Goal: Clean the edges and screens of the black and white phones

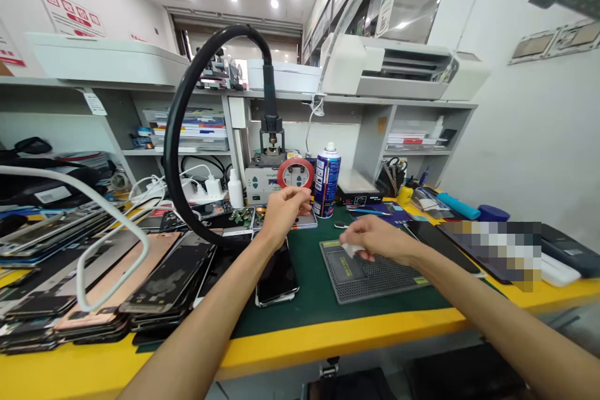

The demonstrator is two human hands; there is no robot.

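My left hand [284, 212] is raised over the back of the mat, fingers curled and thumb pressed in. Right above it stands a red ring-shaped roll [283, 172]; whether the hand touches it I cannot tell. Just right of those fingers is a blue spray can [327, 181] with a white cap. My right hand [372, 236] pinches a small crumpled white wipe [350, 249] over a grey perforated pad [382, 284]. A dark phone [277, 275] lies below my left wrist.
Stacks of phone screens [159, 281] crowd the left of the yellow table [347, 342]. A thick black hose [171, 137] arches beside my left arm. At the back are a white bottle [235, 189] and a bench machine [262, 182]. A dark panel [440, 247] lies right of the pad.
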